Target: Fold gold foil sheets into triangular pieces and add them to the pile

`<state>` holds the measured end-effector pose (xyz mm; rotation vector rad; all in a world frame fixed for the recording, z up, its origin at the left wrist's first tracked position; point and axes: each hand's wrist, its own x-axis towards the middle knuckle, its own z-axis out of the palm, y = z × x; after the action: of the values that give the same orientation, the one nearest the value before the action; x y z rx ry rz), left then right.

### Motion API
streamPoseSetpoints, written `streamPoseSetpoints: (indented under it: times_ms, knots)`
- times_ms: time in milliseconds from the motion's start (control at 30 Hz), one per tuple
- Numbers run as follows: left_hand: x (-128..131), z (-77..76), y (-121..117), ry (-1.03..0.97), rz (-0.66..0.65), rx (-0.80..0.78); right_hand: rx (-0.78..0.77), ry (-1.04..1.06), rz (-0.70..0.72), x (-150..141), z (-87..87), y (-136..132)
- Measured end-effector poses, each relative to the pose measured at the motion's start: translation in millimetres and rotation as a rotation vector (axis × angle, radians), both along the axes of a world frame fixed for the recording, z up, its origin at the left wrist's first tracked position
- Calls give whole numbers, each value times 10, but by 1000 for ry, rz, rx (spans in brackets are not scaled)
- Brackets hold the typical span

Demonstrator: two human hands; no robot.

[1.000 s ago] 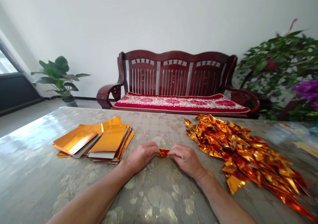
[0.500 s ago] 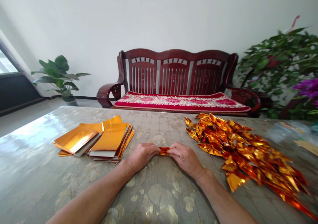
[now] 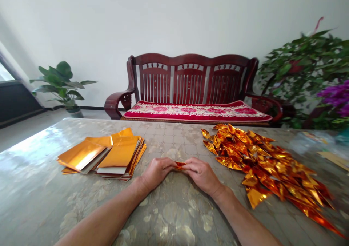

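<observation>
Between my hands, low over the table, is a small folded piece of gold foil paper (image 3: 180,165). My left hand (image 3: 158,170) pinches its left end, fingers closed. The other end is gripped by my right hand (image 3: 200,173), also closed, so only the short middle of the foil shows. Left of my hands lies a loose stack of flat gold foil sheets (image 3: 118,153), some with pale undersides. To the right spreads a heap of folded, pointed gold foil pieces (image 3: 259,162).
The table (image 3: 174,217) has a patterned, shiny cover. Clear plastic bags (image 3: 311,142) and a piece of cardboard (image 3: 334,159) lie at the far right. Behind stand a dark red wooden bench (image 3: 191,82), a potted plant (image 3: 64,84) and a leafy plant (image 3: 302,68).
Both hands keep hold of the foil, and slightly less of it shows between the fingers. The right hand has shifted a little left; the whole view has also turned slightly.
</observation>
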<state>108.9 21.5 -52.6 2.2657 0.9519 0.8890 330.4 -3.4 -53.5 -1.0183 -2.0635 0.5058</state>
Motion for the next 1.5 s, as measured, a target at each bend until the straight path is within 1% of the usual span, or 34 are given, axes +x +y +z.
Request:
streamPoseSetpoints:
  times_ms: [300, 400, 533, 667, 767, 867, 967, 1100, 1200, 1333, 1500]
  knots:
    - [45, -86, 27, -45, 26, 6, 43, 63, -43, -45, -17, -8]
    - [45, -89, 23, -70, 38, -5, 40, 87, -45, -68, -13, -20]
    - [40, -43, -9, -94, 50, -49, 61, 81, -35, -67, 1, -28]
    - [67, -4, -37, -101, 31, -107, 136, 64, -36, -26, -4, -23]
    - [89, -10, -31, -118, 48, -161, 155, 43, -29, -10, -3, -26]
    - [86, -30, -13, -136, 54, -196, 158, 24, 11, -22, 7, -38]
    - [70, -37, -9, -133, 35, -187, 167, 7, 38, -40, -1, -47]
    - [60, -14, -32, -91, 2, -159, 161, 31, -28, -41, -50, -42]
    - [63, -1, -40, -76, -13, -161, 143, 45, -26, -34, -66, -30]
    - [70, -9, -32, -86, -4, -163, 113, 39, -13, -32, -39, -26]
    - [80, -7, -52, -57, 17, -133, 96, 10, -42, -48, 17, -37]
